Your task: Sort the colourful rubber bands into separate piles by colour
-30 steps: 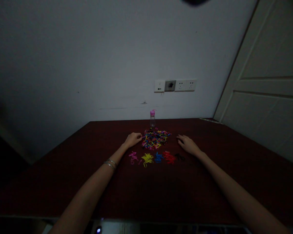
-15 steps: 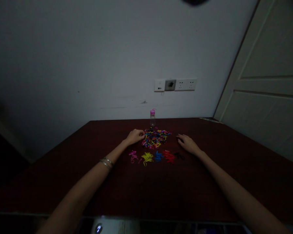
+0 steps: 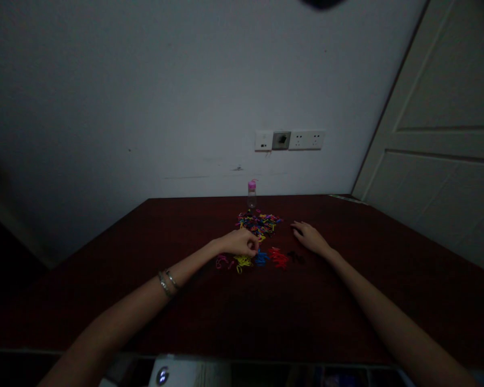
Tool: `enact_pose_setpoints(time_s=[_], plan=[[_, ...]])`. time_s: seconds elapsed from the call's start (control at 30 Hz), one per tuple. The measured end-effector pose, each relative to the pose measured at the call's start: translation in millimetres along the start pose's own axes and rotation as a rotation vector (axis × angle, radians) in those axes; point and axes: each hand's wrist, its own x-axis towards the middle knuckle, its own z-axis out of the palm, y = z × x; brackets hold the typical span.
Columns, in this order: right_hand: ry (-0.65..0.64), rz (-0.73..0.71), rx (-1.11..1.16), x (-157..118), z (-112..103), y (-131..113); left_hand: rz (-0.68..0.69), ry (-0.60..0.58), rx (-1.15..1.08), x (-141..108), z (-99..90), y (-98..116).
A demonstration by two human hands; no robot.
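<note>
My left hand [image 3: 239, 242] is closed in a pinch, its fingertips at the far edge of a small pile of blue rubber bands [image 3: 261, 258]. Whatever is between thumb and finger is too small and dark to make out. Behind that hand lies a mixed heap of coloured rubber bands [image 3: 266, 220], partly covered by it. Sorted piles flank the blue one: yellow rubber bands [image 3: 242, 261] and pink rubber bands [image 3: 222, 262] to the left, red rubber bands [image 3: 279, 258] and black rubber bands [image 3: 296, 257] to the right. My right hand [image 3: 311, 237] rests on the table, fingers extended, holding nothing.
A clear little bottle with a pink cap [image 3: 252, 194] stands behind the heap on the dark red table [image 3: 242, 317]. The wall with a row of sockets [image 3: 289, 141] rises at the back. A pale door [image 3: 443, 150] is at the right.
My left hand has moved right and nearer, from the left side of the mixed heap to the blue pile. My right hand has stayed in place.
</note>
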Motion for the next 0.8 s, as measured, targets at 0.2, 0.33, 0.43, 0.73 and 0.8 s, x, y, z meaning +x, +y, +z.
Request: enact_pose_setpoints(time_s=[0.2,0.33,0.43,0.73,0.8], plan=[[0.001,-0.008,-0.013,0.0,0.0,0.0,-0.01,0.078,-0.003,4.5,-7.4,-18.9],[-0.007,-0.011,-0.027,0.6,-0.6,0.1,-0.16,0.349,-0.002,5.7,-16.2,-65.1],[-0.015,-0.012,-0.04,0.9,-1.3,-0.1,-0.313,0.593,0.024,-0.9,-24.9,-105.2],[-0.003,-0.008,-0.013,2.1,0.5,0.9,-0.642,1.012,-0.084,-25.4,-47.3,-158.2],[-0.003,-0.01,-0.019,2.0,0.2,0.6,-0.658,1.039,-0.135,-25.6,-47.1,-159.1]])
